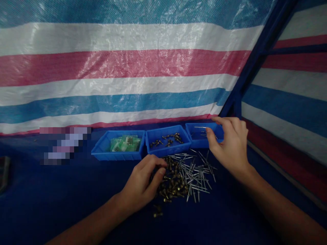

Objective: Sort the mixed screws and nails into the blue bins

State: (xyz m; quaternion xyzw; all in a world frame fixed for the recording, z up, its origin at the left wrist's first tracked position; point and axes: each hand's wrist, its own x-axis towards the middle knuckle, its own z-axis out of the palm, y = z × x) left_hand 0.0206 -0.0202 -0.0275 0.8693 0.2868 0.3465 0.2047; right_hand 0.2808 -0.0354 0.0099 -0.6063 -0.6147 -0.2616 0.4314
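My left hand (143, 182) is at the left side of a pile of brass-coloured screws (176, 187), thumb and fingertips drawn close together. Whatever sits between those tips is too small to make out. Over the right blue bin (217, 131), my right hand (230, 143) has its thumb and forefinger spread apart. A thin silver blind rivet (200, 127) shows just left of the thumb tip, above or in that bin, with a few more inside. Loose blind rivets (198, 175) lie heaped beside the screws on the dark blue table (107, 197).
The middle blue bin (170, 148) contains several brass-coloured screws. Green-and-clear packets (126, 143) fill part of the left bin (117, 156). A striped plastic sheet (114, 61) hangs behind, with a dark blue frame post (251, 58) at right. A dark object (3, 173) lies at the left edge.
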